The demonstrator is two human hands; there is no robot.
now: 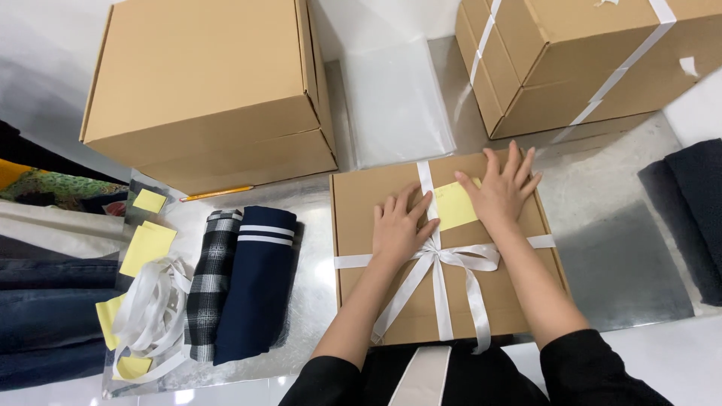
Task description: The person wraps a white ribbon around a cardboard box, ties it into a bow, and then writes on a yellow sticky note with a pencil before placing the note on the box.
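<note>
A flat cardboard box (pixel 444 248) lies on the bench (pixel 624 256), directly in front of the person and between two larger boxes farther back. It is tied crosswise with a white ribbon (pixel 440 286) whose bow sits near the middle of the lid. A yellow note (pixel 455 204) has been placed on the lid just right of the lengthwise band, above the bow.

The left hand (pixel 398 225) is laid flat and open on the lid, fingers spread, its fingertips touching the ribbon beside the note. The right hand (pixel 502 189) is likewise open and pressed palm-down, covering the right edge of the note; nothing is gripped by either hand.

For the note to be fixed well, it is judged that pressure should be applied evenly from its centre outward, so that no corner is left lifted. The ribbon should be kept straight and untwisted under the left fingertips, and the bow should not be flattened or dragged. The box should be held steady against the bench, not pushed toward the folded checked cloth (pixel 210 282) and navy cloth (pixel 259 282) lying to the left, near a loose bundle of ribbon (pixel 150 316).
</note>
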